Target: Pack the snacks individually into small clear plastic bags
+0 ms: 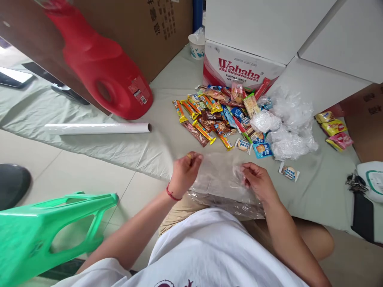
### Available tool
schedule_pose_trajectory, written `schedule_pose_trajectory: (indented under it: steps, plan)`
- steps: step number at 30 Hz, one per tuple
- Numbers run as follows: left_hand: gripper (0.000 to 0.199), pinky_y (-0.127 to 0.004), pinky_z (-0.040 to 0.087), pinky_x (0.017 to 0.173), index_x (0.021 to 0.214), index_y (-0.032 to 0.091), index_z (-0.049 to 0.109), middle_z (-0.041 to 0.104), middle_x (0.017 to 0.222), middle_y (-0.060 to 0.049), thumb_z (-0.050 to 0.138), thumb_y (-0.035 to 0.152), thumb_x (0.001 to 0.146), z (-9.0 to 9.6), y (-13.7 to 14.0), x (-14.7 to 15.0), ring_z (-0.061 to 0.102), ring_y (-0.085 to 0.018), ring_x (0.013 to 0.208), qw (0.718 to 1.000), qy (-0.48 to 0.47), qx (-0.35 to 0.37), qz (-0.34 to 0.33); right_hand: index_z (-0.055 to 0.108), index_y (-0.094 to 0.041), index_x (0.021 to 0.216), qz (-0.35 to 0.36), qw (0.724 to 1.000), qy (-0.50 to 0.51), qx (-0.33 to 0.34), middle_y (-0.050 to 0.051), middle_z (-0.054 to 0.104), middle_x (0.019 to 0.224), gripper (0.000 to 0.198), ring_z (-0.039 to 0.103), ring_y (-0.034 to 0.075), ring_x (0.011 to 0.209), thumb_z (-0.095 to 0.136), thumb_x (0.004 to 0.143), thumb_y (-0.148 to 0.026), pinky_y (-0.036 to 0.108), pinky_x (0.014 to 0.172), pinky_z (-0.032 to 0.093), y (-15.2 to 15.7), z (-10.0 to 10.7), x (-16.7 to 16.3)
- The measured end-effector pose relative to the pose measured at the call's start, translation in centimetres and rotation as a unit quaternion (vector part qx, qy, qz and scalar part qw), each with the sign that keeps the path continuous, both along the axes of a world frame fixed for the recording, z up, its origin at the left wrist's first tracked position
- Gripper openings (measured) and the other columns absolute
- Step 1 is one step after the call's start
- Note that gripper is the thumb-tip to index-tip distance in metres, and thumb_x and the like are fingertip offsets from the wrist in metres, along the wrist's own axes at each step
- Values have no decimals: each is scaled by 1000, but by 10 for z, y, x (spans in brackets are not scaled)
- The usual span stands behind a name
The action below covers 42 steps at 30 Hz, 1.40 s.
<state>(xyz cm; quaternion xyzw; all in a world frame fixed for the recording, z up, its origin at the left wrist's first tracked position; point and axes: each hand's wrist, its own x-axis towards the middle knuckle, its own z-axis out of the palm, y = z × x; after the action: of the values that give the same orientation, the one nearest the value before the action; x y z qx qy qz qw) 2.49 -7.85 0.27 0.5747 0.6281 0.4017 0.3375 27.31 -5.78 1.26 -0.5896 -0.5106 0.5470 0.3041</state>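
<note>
A pale green cloth (317,195) covers the surface. A brown carton (128,32) stands at its back left; the Wahaha box (239,65) stands right of it. A green stool (24,231) is on the floor at left. Near the carton is a red jug (101,67). The snack pile (215,115) lies before the box, with crumpled plastic (290,127) against its right side. The clear bag (220,171) hangs between the 2 hands, at the cloth's near edge and partly over the lap. A white tube (98,128) lies beside the jug. The left hand (186,169) is nearly closed, thumb and finger pinching the bag's left side; the right hand (257,179), loosely curled, pinches its right side. Behind the pile is a cup (196,50). 1 packet (289,172) lies apart, near the plastic. A red band (173,193) circles the left wrist.
</note>
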Motion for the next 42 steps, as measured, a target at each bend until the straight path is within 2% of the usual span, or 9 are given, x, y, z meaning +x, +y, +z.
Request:
schedule_pose_trajectory:
  steps: [6,12,17,24,27,29,32,37,42]
  plan:
    - [33,-27,26,55,68,22,52,40,55,5,48,45,90,-8,55,-19,36,-13,55,993,25,-111,2,67,-18,86,-105,992,15,-65,-5,52,58,61,50,12,49,81,67,-74,21,42,32,-8,-15,52]
    - [33,-29,25,60,65,23,43,42,57,3,46,46,90,-12,64,-9,35,-15,58,992,76,-97,-17,63,-22,131,-87,993,-69,32,8,75,101,76,68,22,87,80,72,-68,32,72,55,4,-16,59]
    - [32,-29,26,60,68,23,49,41,58,3,47,49,88,-13,68,-15,36,-16,60,993,58,-105,-4,73,-17,99,-116,978,-154,77,2,66,71,46,54,16,61,70,77,-57,30,60,46,40,-30,70]
    - [34,-30,26,61,64,24,40,41,58,3,44,47,89,-11,76,-15,36,-15,61,991,79,-104,-37,72,-17,102,-165,843,-378,346,12,70,102,28,64,23,84,57,92,-37,43,82,56,33,6,66]
    - [35,-30,25,61,63,24,38,41,58,3,44,47,88,-12,79,-14,36,-15,61,990,89,-105,-35,73,-25,111,28,827,-344,443,8,73,106,22,66,25,100,54,101,-30,44,92,57,1,21,19]
    - [36,-30,25,60,63,23,41,41,57,3,44,49,88,-15,82,-16,37,-15,61,991,82,-105,-33,69,-29,130,268,812,-305,419,8,72,129,30,62,25,123,57,103,-29,46,111,51,-21,15,-13]
    - [35,-29,27,58,67,23,48,41,56,3,46,50,89,-22,91,-24,39,-15,60,991,68,-112,-25,55,-19,152,440,776,-288,348,13,49,162,55,39,29,152,64,101,-39,52,128,32,-45,-11,-42]
    - [30,-30,45,66,100,18,61,62,86,-2,67,38,78,-12,88,-32,52,-16,68,986,83,-75,123,44,-15,159,459,793,-269,295,11,35,171,66,22,26,161,60,103,-46,49,134,19,-69,-36,-41]
    - [27,-39,52,93,114,16,61,64,114,-12,59,22,88,27,36,1,62,-23,97,957,154,181,163,44,-13,158,427,821,-270,266,14,37,169,64,21,30,161,58,104,-44,54,134,17,-79,-26,-50]
